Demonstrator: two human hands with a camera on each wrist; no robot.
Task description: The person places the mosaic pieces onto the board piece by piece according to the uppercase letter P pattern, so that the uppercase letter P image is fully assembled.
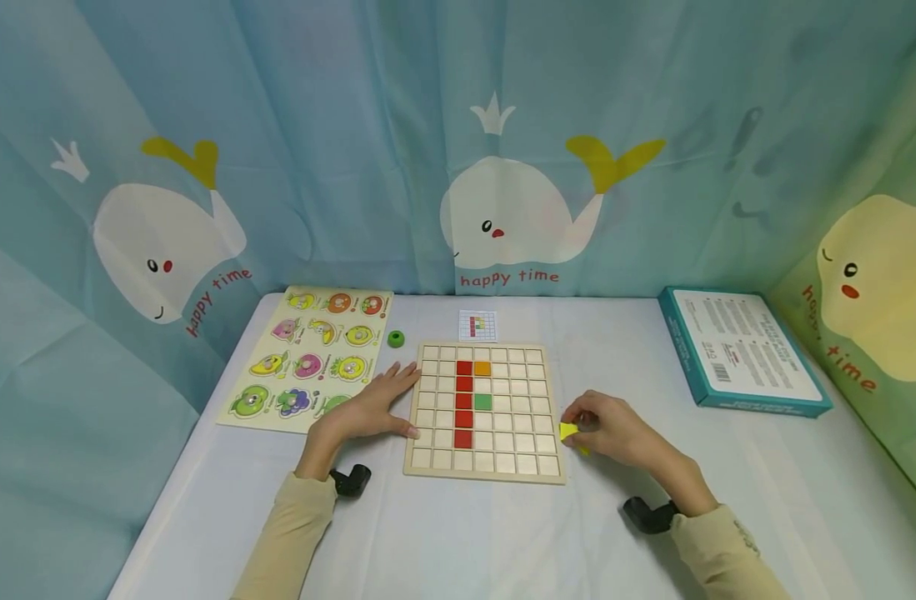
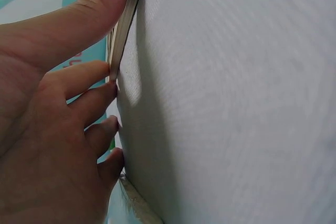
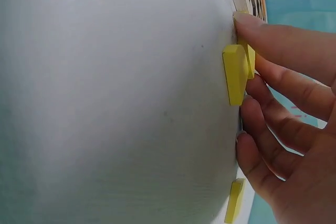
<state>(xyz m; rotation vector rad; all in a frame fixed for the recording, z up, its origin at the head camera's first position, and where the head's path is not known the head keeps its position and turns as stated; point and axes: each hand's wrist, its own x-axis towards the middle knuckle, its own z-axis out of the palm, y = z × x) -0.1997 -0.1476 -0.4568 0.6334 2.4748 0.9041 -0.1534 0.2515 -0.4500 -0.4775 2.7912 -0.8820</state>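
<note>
A wooden grid board point(image 1: 484, 478) lies on the table, with a column of red square tiles point(image 1: 463, 401), an orange tile point(image 1: 483, 368) and a green tile point(image 1: 483, 402) in its cells. My left hand point(image 1: 372, 406) rests at the board's left edge, fingers extended and thumb spread. Beside the right edge, my right hand point(image 1: 611, 427) pinches a yellow tile point(image 1: 568, 430) between thumb and fingers. In the right wrist view, a second yellow tile point(image 3: 234, 75) sits close by the thumb, and a third lies nearer the camera, below the fingers.
Behind the board lies a small pattern card point(image 1: 478, 326). At the left are a fruit puzzle board point(image 1: 304, 358), partly under my left hand, and a green ring-shaped piece point(image 1: 396, 338). A teal box point(image 1: 744, 350) lies back right. Printed curtains enclose the table.
</note>
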